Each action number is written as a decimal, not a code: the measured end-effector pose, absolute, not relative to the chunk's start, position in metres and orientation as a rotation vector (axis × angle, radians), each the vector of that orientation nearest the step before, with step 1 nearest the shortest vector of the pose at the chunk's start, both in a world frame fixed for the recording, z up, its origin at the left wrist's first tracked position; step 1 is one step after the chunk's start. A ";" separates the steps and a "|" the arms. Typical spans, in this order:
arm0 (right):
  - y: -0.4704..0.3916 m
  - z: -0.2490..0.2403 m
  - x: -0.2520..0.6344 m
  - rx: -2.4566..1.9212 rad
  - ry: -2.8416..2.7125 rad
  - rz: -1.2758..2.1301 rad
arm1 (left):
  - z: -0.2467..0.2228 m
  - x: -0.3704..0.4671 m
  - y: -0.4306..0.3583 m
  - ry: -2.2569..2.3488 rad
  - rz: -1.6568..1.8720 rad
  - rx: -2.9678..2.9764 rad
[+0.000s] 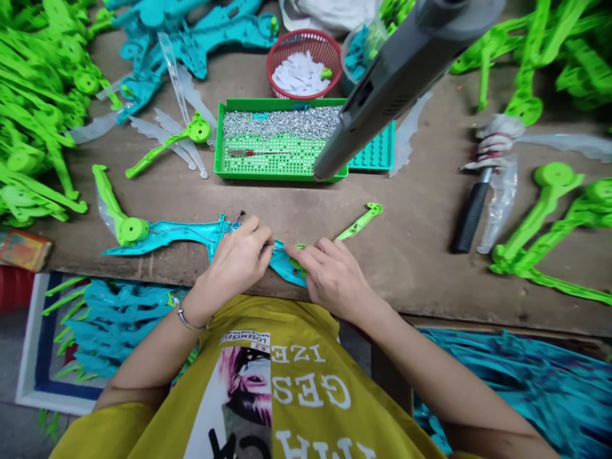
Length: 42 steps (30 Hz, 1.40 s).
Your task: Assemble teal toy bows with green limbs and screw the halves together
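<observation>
A long blue plastic half-shell, shaped like the body of a toy bow, lies along the table's front edge. A thin wire runs inside it, with a small dark end sticking up near the middle. At its left end sits a green arm with a round hub; another green arm slants out at the right end. My left hand is closed over the shell's middle, fingertips pinched at it. My right hand curls its fingers on the right-hand green arm's hub, which it partly hides.
Beyond the shell stands a green tray of small metal screws with a screwdriver. A grey power tool hangs over it. Behind is a red basket of white pieces. A hammer lies right; green parts are heaped left.
</observation>
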State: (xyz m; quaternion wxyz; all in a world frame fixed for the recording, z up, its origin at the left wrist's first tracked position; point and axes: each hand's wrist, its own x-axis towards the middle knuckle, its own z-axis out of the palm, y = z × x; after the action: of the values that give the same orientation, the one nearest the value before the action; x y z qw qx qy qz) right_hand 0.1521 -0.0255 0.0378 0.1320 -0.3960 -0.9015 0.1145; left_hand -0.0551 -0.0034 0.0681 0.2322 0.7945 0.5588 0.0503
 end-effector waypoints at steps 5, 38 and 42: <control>-0.024 0.031 0.149 -1.127 -2.658 0.296 | 0.070 -0.063 0.000 1.470 0.093 2.158; -0.025 0.036 0.142 -1.205 -2.766 0.396 | 0.087 -0.025 0.078 1.187 -0.711 2.140; -0.017 0.038 0.156 -1.052 -2.700 0.464 | 0.093 -0.019 0.075 1.213 -0.714 2.232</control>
State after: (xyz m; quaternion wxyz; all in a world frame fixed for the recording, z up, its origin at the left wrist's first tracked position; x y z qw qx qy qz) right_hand 0.1562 -0.0169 0.0378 0.1036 -0.3565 -0.9151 0.1573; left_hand -0.0187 0.0753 0.0932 0.2489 0.8192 0.4453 -0.2622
